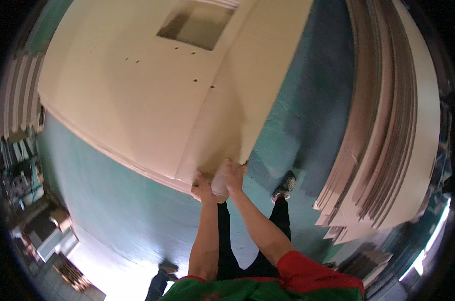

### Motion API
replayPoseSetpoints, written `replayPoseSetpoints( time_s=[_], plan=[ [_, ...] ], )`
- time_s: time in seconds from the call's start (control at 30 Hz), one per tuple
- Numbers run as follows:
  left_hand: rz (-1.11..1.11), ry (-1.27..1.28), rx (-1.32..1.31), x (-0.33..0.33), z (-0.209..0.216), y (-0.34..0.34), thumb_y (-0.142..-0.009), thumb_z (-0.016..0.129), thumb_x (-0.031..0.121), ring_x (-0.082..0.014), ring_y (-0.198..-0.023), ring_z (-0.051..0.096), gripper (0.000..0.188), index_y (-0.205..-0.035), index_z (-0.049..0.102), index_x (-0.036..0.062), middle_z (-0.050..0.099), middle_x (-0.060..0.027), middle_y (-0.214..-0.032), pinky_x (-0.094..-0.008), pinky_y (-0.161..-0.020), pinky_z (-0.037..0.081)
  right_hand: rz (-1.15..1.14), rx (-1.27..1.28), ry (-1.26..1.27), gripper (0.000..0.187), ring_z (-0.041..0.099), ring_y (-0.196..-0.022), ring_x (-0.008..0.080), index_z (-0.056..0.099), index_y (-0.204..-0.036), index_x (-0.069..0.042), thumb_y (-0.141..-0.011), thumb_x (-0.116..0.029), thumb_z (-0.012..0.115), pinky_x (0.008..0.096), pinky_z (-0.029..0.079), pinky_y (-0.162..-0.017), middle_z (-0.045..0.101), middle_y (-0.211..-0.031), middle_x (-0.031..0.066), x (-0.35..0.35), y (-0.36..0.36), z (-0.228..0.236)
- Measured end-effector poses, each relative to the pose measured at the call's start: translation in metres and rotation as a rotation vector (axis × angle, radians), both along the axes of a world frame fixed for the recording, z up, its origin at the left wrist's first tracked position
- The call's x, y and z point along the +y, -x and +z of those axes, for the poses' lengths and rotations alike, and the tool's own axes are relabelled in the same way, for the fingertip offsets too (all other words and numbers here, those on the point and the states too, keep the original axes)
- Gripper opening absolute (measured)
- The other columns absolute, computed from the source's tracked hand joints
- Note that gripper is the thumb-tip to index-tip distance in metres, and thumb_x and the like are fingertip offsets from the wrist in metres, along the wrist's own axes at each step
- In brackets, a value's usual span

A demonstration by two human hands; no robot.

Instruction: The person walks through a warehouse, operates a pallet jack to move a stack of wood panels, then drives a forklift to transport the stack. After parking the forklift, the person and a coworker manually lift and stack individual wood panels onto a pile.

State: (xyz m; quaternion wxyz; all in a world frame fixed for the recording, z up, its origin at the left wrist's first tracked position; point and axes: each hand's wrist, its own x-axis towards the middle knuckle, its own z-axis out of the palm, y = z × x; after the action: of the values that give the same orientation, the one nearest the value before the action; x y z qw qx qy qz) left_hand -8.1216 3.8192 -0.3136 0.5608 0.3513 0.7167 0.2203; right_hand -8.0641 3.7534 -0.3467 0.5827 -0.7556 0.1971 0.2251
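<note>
A large cream cardboard sheet (122,110) stretches away from me, with a crease running lengthwise, a rectangular cutout and several small holes. At its near right end, my left hand (203,187) is closed on the edge, thumb on top. Close beside it, my right hand (233,176) grips the same end near the corner, also with the thumb above. Between the hands a short pale piece of the cardboard shows. The fingers beneath the sheet are hidden.
A tall stack of cardboard sheets (383,120) stands at the right. More stacked cardboard (19,95) is at the far left, above cluttered shelves (24,170). My shoe (285,184) rests on the green floor (122,205). Another person's leg (159,283) shows at the lower left.
</note>
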Motion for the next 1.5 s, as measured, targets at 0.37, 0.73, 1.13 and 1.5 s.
replayPoseSetpoints(
  time_s=[0.37,0.73,1.13,1.5],
  plan=[
    [-0.726,0.351,0.308,0.045,0.014,0.039,-0.088,0.056,0.054,-0.0193,-0.058,0.054,0.056,-0.092,0.058,-0.0023,0.060,-0.0096,-0.076,-0.0298,-0.044,0.040,0.234,-0.052,0.087,0.066,0.053,-0.109,0.0370,0.044,-0.131,0.004,-0.080,-0.031,0.068,0.0428,0.041,-0.097,0.053,-0.124,0.0254,-0.138,-0.024,0.060],
    [-2.137,0.063,0.247,-0.228,0.055,-0.109,-0.092,0.052,0.041,-0.0245,-0.075,0.062,0.050,-0.108,0.057,-0.0062,0.063,-0.0141,-0.091,-0.0339,-0.065,0.048,-1.282,-0.276,0.364,0.043,0.061,-0.087,0.0187,0.051,-0.120,0.006,-0.094,-0.028,0.052,0.0298,0.050,-0.069,0.061,-0.105,0.0138,-0.708,-0.035,0.242],
    [-2.226,0.560,-0.415,-0.608,0.229,-0.225,-0.095,0.052,0.042,-0.0268,-0.103,0.062,0.053,-0.121,0.052,-0.0043,0.062,-0.0206,-0.112,-0.0361,-0.089,0.051,-1.110,0.059,0.266,0.062,0.064,-0.052,0.0206,0.063,-0.087,0.009,-0.089,-0.052,0.053,0.0301,0.046,-0.042,0.062,-0.066,0.0151,-0.788,-0.069,0.261],
    [-2.283,0.774,-0.321,-0.618,0.213,-0.158,-0.096,0.047,0.046,-0.0254,-0.102,0.063,0.056,-0.119,0.053,-0.0047,0.063,-0.0200,-0.111,-0.0360,-0.087,0.051,-1.250,-0.006,0.340,0.055,0.057,-0.051,0.0147,0.059,-0.085,0.000,-0.090,-0.054,0.051,0.0279,0.040,-0.039,0.055,-0.062,0.0054,-0.815,0.005,0.266]
  ],
)
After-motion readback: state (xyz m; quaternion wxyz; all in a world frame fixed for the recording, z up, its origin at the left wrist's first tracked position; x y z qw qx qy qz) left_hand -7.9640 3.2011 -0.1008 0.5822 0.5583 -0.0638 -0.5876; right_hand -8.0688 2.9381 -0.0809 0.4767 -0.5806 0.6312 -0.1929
